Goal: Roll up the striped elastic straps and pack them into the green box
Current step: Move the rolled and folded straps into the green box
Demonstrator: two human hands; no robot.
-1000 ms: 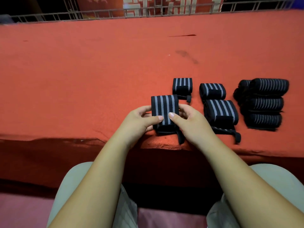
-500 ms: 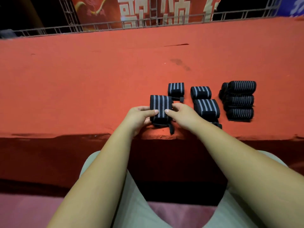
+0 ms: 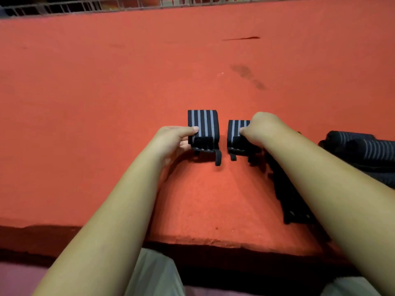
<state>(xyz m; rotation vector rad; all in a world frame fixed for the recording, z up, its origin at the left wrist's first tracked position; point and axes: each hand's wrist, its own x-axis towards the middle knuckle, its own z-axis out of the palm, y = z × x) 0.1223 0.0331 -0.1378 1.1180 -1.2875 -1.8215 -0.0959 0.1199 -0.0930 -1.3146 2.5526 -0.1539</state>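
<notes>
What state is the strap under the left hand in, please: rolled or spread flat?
Rolled: the strap is a compact striped bundle gripped by the left hand, only a short tab loose.

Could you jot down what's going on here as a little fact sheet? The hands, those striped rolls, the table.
Surface: red cloth-covered table
Left hand: pinches the left strap roll, thumb on top
Right hand: curled over the right strap roll
Two rolls: side by side with a gap between them, loose black tabs toward the person
Other straps: dark pile at the right edge, partly hidden by the right forearm
Green box: not in view
</notes>
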